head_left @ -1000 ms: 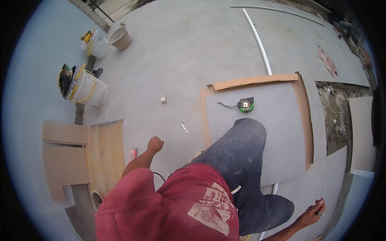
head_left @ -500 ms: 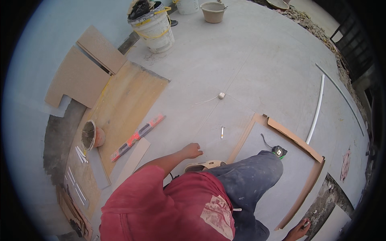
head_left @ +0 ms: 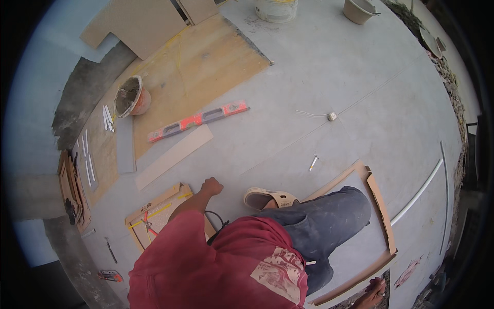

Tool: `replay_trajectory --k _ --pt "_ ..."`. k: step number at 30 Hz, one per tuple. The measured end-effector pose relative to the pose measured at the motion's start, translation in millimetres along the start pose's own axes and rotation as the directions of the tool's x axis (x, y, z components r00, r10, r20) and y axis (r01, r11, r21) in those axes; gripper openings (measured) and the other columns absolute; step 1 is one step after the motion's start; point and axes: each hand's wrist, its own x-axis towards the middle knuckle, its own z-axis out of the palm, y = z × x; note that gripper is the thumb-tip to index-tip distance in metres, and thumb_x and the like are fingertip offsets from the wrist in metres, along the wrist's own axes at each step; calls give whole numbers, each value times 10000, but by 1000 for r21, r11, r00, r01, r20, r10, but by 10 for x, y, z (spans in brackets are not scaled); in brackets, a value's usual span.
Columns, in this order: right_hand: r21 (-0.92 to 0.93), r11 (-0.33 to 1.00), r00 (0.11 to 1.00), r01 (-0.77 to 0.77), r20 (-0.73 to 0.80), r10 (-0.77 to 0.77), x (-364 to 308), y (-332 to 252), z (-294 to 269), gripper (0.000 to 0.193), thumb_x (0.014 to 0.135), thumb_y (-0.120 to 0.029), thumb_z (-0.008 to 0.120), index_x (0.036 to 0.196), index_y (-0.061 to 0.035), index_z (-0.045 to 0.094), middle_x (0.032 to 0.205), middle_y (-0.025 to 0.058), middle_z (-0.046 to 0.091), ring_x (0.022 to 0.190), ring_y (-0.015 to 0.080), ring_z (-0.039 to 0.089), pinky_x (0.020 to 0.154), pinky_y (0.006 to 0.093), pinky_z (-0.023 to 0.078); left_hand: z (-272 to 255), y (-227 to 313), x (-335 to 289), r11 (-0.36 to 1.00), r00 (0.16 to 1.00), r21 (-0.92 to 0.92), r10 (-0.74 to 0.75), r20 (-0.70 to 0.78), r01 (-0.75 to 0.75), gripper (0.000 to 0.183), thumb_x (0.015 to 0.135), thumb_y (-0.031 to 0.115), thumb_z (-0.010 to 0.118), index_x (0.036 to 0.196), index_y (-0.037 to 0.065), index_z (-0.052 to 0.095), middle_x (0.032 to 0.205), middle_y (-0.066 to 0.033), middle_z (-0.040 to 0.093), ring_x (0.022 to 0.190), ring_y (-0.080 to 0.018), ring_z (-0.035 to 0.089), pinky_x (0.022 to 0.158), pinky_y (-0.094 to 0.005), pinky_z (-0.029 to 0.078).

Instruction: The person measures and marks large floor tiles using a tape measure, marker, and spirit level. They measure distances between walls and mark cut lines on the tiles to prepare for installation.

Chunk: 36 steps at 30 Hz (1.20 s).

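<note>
A big grey tile (head_left: pixel 360 253) lies flat under the person's bent leg (head_left: pixel 329 219), with strips of brown cardboard (head_left: pixel 381 212) along its edges. The right hand (head_left: pixel 374 295) is low down, just beside a corner of the cardboard. Its fingers are bent — they look too small here to tell what they grip, if they do. The left hand (head_left: pixel 212 186) is curled up like a loose fist, over the grey floor (head_left: pixel 288 72). On one side of it is a flat cardboard box (head_left: pixel 163 195) with red-handled pliers (head_left: pixel 146 221) on it. On the other side is a foot in a tan clog (head_left: pixel 282 198). A thin white stick (head_left: pixel 313 162) lies past the tile. Farther off, a red and grey spirit level (head_left: pixel 191 121) lies near a long beige strip (head_left: pixel 175 157) — and beyond it is an orange bucket (head_left: pixel 141 103).
</note>
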Motion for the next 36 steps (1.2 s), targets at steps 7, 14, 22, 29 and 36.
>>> replay_trajectory --k 7,14,22,29,36 --pt "777 448 870 442 -251 -424 -102 -1421 -442 355 1034 -340 496 915 -22 604 803 89 552 695 202 493 797 369 486 -417 735 158 982 965 69 184 -189 -174 724 811 318 677 1364 -98 466 1352 -334 492 1239 -475 530 1055 -488 459" --pt "788 12 442 616 -333 -833 113 -2581 -493 308 1007 -297 523 916 -17 616 796 90 562 677 200 499 769 368 485 -1420 607 1183 920 845 292 363 -392 -260 746 761 277 683 1330 -154 467 1263 -381 555 1199 -494 554 1051 -499 456" --pt "701 62 439 711 -373 -818 -7 -2777 -585 255 977 -247 552 917 -12 630 789 90 573 658 199 506 736 367 484 -2285 772 2036 927 816 293 353 -459 -236 732 652 183 777 1237 -151 490 1168 -334 623 1115 -429 626 945 -458 506" --pt "647 179 494 742 -346 -798 48 -2936 -509 210 951 -204 578 917 -7 643 783 91 583 640 197 512 707 365 484 -2321 1186 2079 868 816 288 485 -314 -405 848 673 217 800 1345 -144 431 1341 -323 551 1265 -438 538 1040 -456 467" --pt "631 232 529 741 -334 -780 66 -2987 -516 167 925 -161 605 918 -3 655 776 92 592 623 195 519 679 364 483 -2256 1264 1997 851 837 434 451 -311 -298 518 744 81 708 1201 -74 519 1216 -318 621 1135 -496 604 987 -486 503"
